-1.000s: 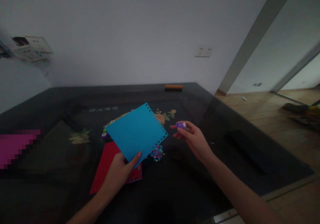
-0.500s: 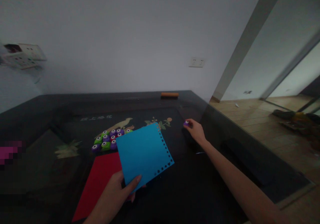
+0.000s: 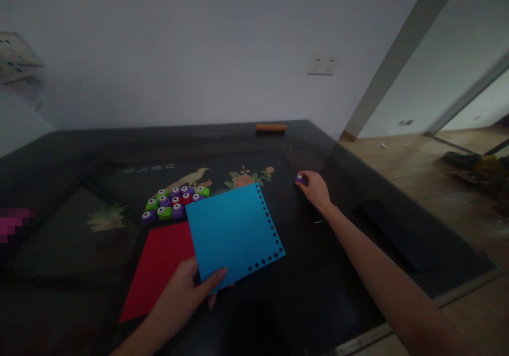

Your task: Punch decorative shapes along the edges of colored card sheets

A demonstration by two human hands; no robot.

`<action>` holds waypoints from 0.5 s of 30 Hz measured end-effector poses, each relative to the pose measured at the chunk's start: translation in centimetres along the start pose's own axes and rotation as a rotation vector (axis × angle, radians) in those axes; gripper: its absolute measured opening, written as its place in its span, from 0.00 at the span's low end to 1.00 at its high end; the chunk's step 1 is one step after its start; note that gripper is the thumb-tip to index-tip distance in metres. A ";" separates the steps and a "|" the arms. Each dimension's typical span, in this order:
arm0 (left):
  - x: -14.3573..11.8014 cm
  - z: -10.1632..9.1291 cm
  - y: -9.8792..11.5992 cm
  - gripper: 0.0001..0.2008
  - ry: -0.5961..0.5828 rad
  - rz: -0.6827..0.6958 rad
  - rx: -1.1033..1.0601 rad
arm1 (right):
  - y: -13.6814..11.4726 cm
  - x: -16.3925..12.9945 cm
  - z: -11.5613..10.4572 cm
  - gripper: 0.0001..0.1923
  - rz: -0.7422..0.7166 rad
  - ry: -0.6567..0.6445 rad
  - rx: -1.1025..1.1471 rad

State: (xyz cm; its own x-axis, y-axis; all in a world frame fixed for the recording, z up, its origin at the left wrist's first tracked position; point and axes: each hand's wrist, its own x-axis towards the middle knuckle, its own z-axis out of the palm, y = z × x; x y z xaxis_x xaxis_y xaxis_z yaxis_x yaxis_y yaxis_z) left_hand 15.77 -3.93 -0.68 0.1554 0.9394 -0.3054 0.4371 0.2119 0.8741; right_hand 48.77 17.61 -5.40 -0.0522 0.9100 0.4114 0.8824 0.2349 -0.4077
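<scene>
A sheet of blue paper point(image 3: 234, 228) is pinched at its lower left corner by my left hand point(image 3: 189, 287), thumb on top and fingers beneath. Small dark punched shapes run along its right and lower right edges. My right hand point(image 3: 316, 189) grips a small purple craft punch point(image 3: 301, 179) with a white, eye-like button, to the right of the sheet and apart from it. Several green, purple and red craft punches point(image 3: 164, 213) stand clustered beyond the sheet's left side, some partly hidden by it. Red paper point(image 3: 157, 266) lies flat on the table, partly covered by the blue sheet and my left hand.
The black glossy table point(image 3: 91, 149) bears a painted bird and flowers. An orange-brown stick-like object point(image 3: 271, 128) lies near its back edge. A long dark object point(image 3: 392, 234) rests at the right. Sockets point(image 3: 322, 64) are on the wall behind.
The camera view has tilted down, so the scene sits higher. Both hands keep their holds on the blue paper and the purple craft punch, with little shift relative to the table.
</scene>
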 end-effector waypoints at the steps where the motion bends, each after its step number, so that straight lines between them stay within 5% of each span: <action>1: 0.0 0.0 0.1 0.18 -0.004 0.006 -0.005 | -0.1 -0.1 -0.1 0.14 -0.004 0.001 -0.001; 10: -0.1 -0.1 0.9 0.18 -0.010 0.001 -0.045 | -3.4 0.1 -5.1 0.16 -0.029 0.056 0.154; 15: -0.1 -0.4 1.0 0.17 -0.044 -0.009 -0.021 | -8.6 -3.8 -8.6 0.12 0.016 -0.262 0.501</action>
State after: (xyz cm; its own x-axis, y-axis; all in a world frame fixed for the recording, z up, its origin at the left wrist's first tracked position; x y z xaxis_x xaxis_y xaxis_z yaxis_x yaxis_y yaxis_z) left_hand 15.83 -3.75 0.38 0.1906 0.9247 -0.3295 0.4201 0.2266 0.8788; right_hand 45.43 9.22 3.60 -0.2113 0.9543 0.2114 0.5574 0.2953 -0.7760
